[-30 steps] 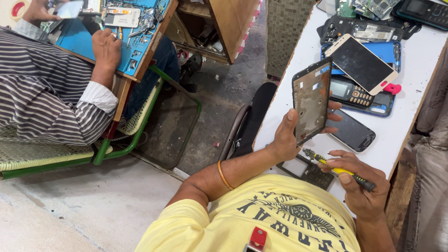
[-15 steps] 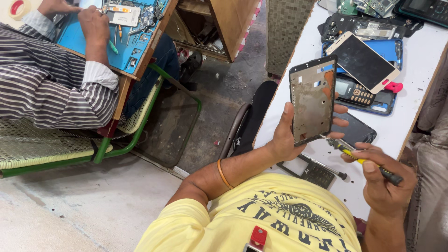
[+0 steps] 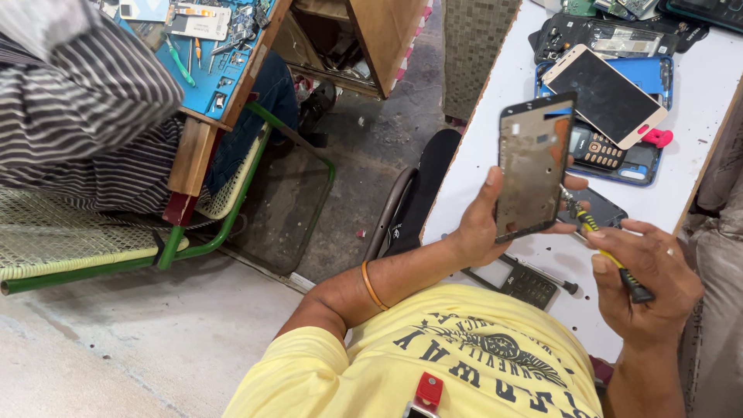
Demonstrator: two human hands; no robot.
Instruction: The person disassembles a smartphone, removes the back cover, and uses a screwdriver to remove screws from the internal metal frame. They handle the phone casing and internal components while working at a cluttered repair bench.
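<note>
At far left a co-worker's striped sleeve (image 3: 85, 108) leans over a blue mat (image 3: 205, 73) strewn with small tools. Rightward, the left hand (image 3: 484, 228) grips a phone frame (image 3: 534, 166) upright above the white worktop (image 3: 503, 116), its inner side tilted toward the face, seemingly for a good look. The right hand (image 3: 646, 282) is closed on a screwdriver (image 3: 607, 255), tip aimed at the frame's lower edge. Behind lie a gold phone (image 3: 604, 93) and a keypad phone (image 3: 600, 151), set aside.
</note>
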